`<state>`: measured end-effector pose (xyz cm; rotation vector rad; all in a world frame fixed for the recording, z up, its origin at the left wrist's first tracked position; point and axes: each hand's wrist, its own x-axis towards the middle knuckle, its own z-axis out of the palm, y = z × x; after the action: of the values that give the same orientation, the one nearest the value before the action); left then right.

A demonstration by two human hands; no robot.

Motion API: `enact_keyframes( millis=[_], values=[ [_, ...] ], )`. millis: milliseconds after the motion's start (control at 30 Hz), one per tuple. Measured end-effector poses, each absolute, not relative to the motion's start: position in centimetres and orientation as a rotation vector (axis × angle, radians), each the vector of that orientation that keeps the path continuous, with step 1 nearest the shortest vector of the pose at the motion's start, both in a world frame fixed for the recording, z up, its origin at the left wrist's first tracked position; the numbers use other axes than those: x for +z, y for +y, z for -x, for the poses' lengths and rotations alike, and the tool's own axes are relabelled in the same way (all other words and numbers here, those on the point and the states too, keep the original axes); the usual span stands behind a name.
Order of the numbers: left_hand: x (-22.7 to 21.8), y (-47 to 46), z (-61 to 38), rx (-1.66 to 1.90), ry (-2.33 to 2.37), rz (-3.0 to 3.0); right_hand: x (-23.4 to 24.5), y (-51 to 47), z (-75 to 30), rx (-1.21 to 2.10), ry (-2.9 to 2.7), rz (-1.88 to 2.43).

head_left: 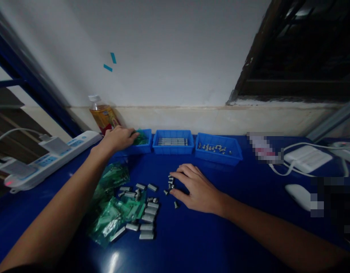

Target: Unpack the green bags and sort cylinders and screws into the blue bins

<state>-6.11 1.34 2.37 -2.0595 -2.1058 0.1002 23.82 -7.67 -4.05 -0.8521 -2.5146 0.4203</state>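
Note:
My left hand [118,138] reaches into the left blue bin [143,147] at the back of the table, its fingers closed on a green plastic bag [141,137] there. My right hand [195,188] rests on the blue table [215,242], thumb and fingers curled around a few small metal pieces [170,185]. Several silver metal blocks [146,217] lie scattered left of that hand, next to a heap of green plastic bags [112,204].
A middle blue bin [173,142] holds silver blocks, and a right blue bin [218,149] holds small metal parts. A drink bottle [102,115] and a white power strip [49,157] stand at the left. White devices with cables [306,158] lie at the right.

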Motion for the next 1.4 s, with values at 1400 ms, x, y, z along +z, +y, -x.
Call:
enact_keyframes(
  millis=[1400],
  values=[
    [-1.8, -8.6, -4.4, -0.482, -1.458, 2.929, -4.8, -6.6, -23.9, 0.447, -2.181, 0.8]
  ],
)
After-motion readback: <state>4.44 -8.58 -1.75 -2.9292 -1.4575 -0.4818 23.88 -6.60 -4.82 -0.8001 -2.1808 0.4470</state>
